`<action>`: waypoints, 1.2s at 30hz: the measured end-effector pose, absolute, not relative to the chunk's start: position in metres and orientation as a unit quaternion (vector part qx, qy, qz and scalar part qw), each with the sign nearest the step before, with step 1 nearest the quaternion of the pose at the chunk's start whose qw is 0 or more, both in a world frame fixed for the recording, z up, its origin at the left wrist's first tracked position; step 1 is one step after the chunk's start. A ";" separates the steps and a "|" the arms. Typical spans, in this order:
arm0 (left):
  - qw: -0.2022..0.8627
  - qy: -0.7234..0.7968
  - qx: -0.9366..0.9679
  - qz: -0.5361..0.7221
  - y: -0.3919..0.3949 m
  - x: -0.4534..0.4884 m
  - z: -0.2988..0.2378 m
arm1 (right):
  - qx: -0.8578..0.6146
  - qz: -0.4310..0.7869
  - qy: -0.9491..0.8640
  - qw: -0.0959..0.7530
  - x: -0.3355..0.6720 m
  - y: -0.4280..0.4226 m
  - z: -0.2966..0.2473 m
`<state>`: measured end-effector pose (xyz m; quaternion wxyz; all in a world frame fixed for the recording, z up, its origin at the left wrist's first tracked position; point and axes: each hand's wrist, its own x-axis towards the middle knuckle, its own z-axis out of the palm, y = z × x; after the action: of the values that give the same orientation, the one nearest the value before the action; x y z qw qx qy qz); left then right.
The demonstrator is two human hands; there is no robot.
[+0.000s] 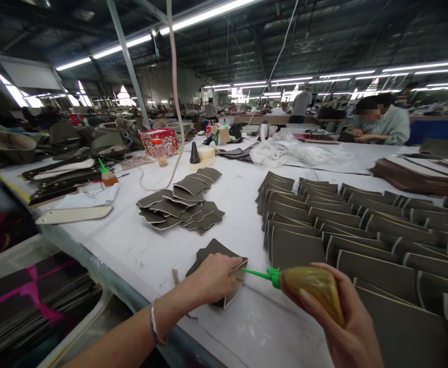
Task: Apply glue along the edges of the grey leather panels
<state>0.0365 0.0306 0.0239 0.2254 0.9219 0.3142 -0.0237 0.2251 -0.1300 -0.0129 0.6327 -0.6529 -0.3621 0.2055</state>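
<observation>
In my right hand (348, 312) is a squeeze bottle (311, 286) of amber liquid, probably glue, with a green cap and a long thin nozzle. The nozzle points left, its tip at the edge of a dark grey leather piece (216, 248). My left hand (214, 278) grips that piece against the table, fingers curled on it and the index finger along its upper right edge. Part of the piece is hidden under the hand. Beyond it lies a loose pile of similar pieces (185, 199). Rows of overlapping folded pieces (296, 245) cover the table's right side.
A second green-nozzled bottle (108, 175) stands left, near a pale strip (74, 214). A pinkish hose (174, 76) hangs to the white table (162, 260). Farther back are a red patterned box (160, 140), a black cone (194, 153) and clear plastic (285, 151). A co-worker (390, 125) sits far right.
</observation>
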 end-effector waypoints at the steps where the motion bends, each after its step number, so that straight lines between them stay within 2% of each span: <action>1: 0.227 0.313 0.922 -0.023 0.031 0.036 0.024 | -0.660 0.193 -0.381 0.617 0.226 -0.128 -0.014; 7: 0.231 0.306 0.924 -0.010 0.031 0.035 0.024 | -0.708 0.098 -0.475 0.513 0.231 -0.125 -0.022; 13: 0.210 0.310 0.927 -0.011 0.029 0.037 0.025 | -0.685 0.028 -0.567 0.457 0.232 -0.123 -0.012; 20: 0.189 0.315 0.930 -0.017 0.026 0.039 0.022 | -0.677 0.021 -0.575 0.459 0.234 -0.113 0.000; 26: 0.177 0.318 0.931 -0.017 0.025 0.039 0.019 | -0.698 0.087 -0.534 0.468 0.235 -0.111 0.002; 31: 0.175 0.321 0.931 -0.015 0.024 0.039 0.019 | -0.706 0.058 -0.531 0.465 0.240 -0.109 0.003; 36: 0.166 0.318 0.933 -0.016 0.023 0.039 0.019 | -0.693 0.084 -0.544 0.467 0.240 -0.111 0.003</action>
<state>0.0391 0.0234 0.0189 0.1661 0.9332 0.3181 -0.0160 0.2398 -0.1105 0.0035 0.4667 -0.6925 -0.5436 0.0838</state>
